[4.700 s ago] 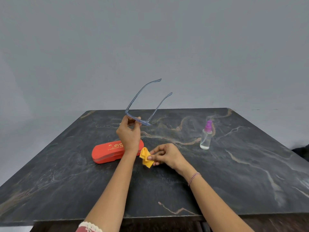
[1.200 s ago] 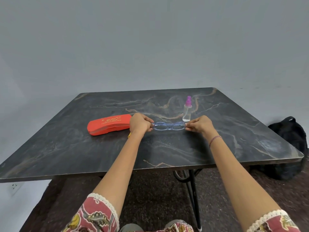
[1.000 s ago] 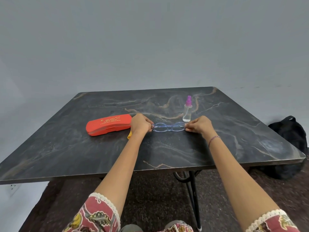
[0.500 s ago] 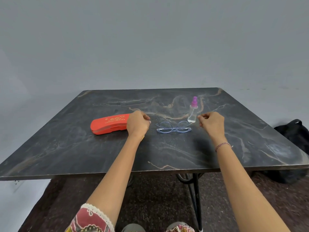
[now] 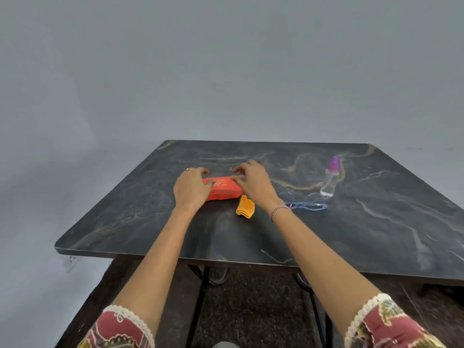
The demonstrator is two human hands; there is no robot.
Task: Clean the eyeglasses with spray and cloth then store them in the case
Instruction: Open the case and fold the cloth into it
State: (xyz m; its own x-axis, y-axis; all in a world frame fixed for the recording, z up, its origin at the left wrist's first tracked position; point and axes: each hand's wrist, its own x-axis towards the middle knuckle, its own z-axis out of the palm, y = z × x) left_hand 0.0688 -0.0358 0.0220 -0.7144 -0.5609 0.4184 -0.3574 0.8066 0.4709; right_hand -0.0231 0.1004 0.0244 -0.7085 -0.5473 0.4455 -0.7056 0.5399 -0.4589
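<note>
Sleeves: patterned red cuffs with pale lace trim (image 5: 371, 312) at the near edge, both forearms reaching forward over the bench (image 5: 251, 242).
Cloth: orange, folded (image 5: 245, 207), lying on the bench just in front of the case's right end and apart from both hands.
Eyeglasses: pale blue frame (image 5: 307, 204), temples folded, flat on the bench right of the cloth; the long axis runs left to right, its left end hidden behind the right wrist.
Left hand: (image 5: 190, 190) covers the case's left end, fingers (image 5: 204, 171) curved over the far edge and thumb on the lid, clamped on it.
Right hand: (image 5: 254, 184) over the case's far right part, fingers (image 5: 238, 171) bent and slightly apart, thumb tip at the lid; blur hides whether they grip.
Case: red, closed (image 5: 224, 190), printed lid up, long axis left to right, left of the bench's centre.
Spray bottle: clear with a purple cap (image 5: 331, 180), standing just behind the eyeglasses.
</note>
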